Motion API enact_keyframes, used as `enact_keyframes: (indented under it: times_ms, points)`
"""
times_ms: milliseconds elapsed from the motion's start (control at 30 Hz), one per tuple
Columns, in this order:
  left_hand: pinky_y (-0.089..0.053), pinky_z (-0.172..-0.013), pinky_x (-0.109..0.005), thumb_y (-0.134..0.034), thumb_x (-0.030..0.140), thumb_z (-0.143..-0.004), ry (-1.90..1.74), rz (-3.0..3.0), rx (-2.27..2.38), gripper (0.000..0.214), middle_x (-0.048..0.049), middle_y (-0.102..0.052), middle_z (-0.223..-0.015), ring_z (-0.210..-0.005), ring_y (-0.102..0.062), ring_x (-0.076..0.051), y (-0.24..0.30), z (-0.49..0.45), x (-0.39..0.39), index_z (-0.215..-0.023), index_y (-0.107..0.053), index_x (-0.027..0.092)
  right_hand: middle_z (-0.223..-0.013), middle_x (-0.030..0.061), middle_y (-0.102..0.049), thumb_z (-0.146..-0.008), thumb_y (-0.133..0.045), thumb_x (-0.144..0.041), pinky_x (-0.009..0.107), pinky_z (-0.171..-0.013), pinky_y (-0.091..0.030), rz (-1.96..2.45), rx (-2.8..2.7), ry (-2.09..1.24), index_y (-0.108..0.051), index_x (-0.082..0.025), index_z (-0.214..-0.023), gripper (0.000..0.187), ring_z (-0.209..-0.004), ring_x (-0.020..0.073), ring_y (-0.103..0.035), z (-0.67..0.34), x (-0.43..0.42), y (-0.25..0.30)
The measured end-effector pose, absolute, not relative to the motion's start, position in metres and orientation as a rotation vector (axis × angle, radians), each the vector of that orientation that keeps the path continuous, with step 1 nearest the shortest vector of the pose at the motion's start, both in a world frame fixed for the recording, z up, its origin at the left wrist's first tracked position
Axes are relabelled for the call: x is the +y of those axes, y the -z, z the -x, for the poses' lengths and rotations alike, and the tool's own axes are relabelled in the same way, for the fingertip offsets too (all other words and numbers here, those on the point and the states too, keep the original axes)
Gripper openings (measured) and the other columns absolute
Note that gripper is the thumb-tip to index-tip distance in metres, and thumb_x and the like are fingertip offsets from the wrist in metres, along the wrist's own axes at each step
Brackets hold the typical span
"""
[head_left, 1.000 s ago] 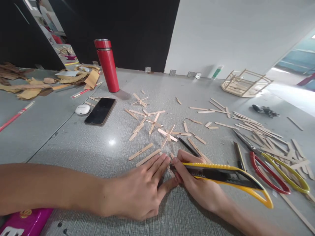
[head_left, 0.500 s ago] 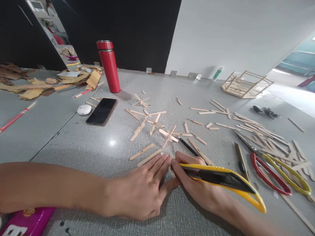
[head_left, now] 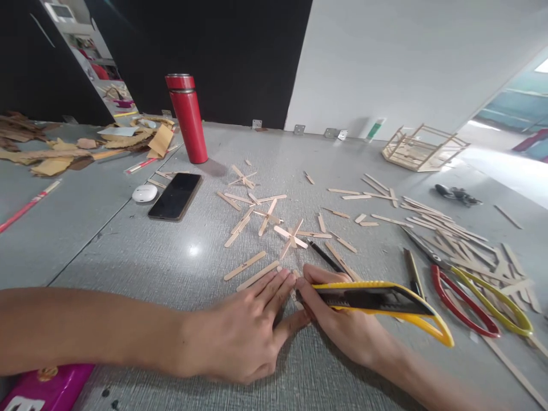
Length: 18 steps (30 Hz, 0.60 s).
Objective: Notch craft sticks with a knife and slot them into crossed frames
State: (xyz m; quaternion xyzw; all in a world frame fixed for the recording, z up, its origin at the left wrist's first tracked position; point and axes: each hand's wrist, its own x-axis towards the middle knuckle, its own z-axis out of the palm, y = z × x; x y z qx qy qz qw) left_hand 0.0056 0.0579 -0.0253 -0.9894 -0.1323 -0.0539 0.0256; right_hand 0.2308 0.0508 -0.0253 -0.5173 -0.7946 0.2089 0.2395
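Observation:
My right hand [head_left: 338,311] is closed round a yellow and black utility knife [head_left: 381,299], its front end down by the fingertips and its handle reaching right. My left hand [head_left: 252,325] lies flat on the table, fingers stretched out and thumb apart, pressing beside a small wooden craft stick [head_left: 298,302] mostly covered by both hands. The blade's tip is hidden between the hands. Just beyond the fingers are a craft stick star [head_left: 292,238], two loose craft sticks [head_left: 245,265] and a black pen [head_left: 325,255].
Scissors [head_left: 436,260] with red and yellow handles and a pile of craft sticks [head_left: 492,268] lie right. A phone [head_left: 176,196], white earbud case [head_left: 144,193] and red flask [head_left: 188,120] stand left. A stick frame [head_left: 423,149] sits far right, a purple packet [head_left: 51,388] near left.
The knife's handle end has swung slightly up and left. My left hand keeps its place. The whole view has shifted a little.

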Motion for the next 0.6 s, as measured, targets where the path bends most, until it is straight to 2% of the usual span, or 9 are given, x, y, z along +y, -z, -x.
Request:
enact_keyframes:
  times_ms: [100,233,300,400,467,533,600]
  points:
    - [-0.032,-0.124,-0.055,-0.046,0.036,-0.103,0.216,3.095,-0.414,0.068,-0.04,-0.036,-0.156,-0.151,-0.029,-0.047,0.026,-0.003,0.058,-0.159,-0.029,0.0,-0.063,-0.0063,-0.042,-0.108,-0.047,-0.036,0.029,-0.057,-0.035,1.478,-2.149,-0.669,-0.036,-0.025,-0.071,0.04,-0.058,0.0134,-0.043,-0.229,0.05,0.021]
    - [-0.034,-0.123,-0.054,-0.057,0.033,-0.097,0.322,3.154,-0.425,0.074,-0.038,-0.038,-0.156,-0.15,-0.033,-0.046,0.029,-0.003,0.058,-0.158,-0.029,0.002,-0.06,-0.0069,-0.042,-0.107,-0.046,-0.043,0.028,-0.055,-0.034,1.474,-2.083,-0.744,-0.037,-0.024,-0.069,0.044,-0.055,0.0123,-0.039,-0.23,0.047,0.015]
    - [-0.037,-0.123,-0.052,-0.056,0.027,-0.098,0.44,3.15,-0.458,0.064,-0.0338,-0.044,-0.155,-0.149,-0.039,-0.042,0.032,-0.005,0.059,-0.153,-0.037,0.002,-0.058,-0.0069,-0.045,-0.108,-0.043,-0.043,0.027,-0.054,-0.036,1.44,-2.051,-0.795,-0.038,-0.024,-0.068,0.045,-0.053,0.0114,-0.041,-0.229,0.045,0.01]
    - [-0.043,-0.121,-0.045,-0.047,0.011,-0.101,0.681,3.073,-0.542,0.041,-0.0257,-0.058,-0.146,-0.143,-0.051,-0.034,0.035,-0.008,0.062,-0.14,-0.049,0.0,-0.057,-0.0053,-0.054,-0.109,-0.041,-0.041,0.026,-0.054,-0.042,1.387,-1.991,-0.902,-0.042,-0.024,-0.07,0.043,-0.051,0.0106,-0.048,-0.229,0.043,0.005]
    - [-0.048,-0.117,-0.045,-0.044,0.005,-0.101,0.825,3.033,-0.629,0.036,-0.0203,-0.064,-0.139,-0.137,-0.057,-0.031,0.034,-0.008,0.064,-0.136,-0.051,0.002,-0.056,-0.0043,-0.056,-0.109,-0.042,-0.041,0.025,-0.054,-0.042,1.364,-1.951,-0.922,-0.045,-0.023,-0.071,0.042,-0.05,0.0104,-0.049,-0.23,0.041,0.006]
    - [-0.049,-0.115,-0.052,-0.049,0.012,-0.103,0.923,3.063,-0.742,0.039,-0.0195,-0.061,-0.143,-0.139,-0.054,-0.033,0.028,-0.007,0.065,-0.141,-0.047,0.006,-0.055,-0.0036,-0.056,-0.107,-0.044,-0.042,0.026,-0.054,-0.042,1.346,-1.926,-0.882,-0.047,-0.023,-0.069,0.043,-0.05,0.0107,-0.048,-0.232,0.039,0.008]
    - [-0.048,-0.114,-0.057,-0.056,0.028,-0.103,1.046,3.163,-0.974,0.056,-0.0222,-0.051,-0.153,-0.143,-0.048,-0.036,0.018,-0.004,0.066,-0.152,-0.037,0.01,-0.057,-0.0029,-0.058,-0.104,-0.05,-0.038,0.027,-0.054,-0.041,1.294,-1.949,-0.782,-0.054,-0.022,-0.072,0.036,-0.051,0.0112,-0.049,-0.235,0.036,0.01]
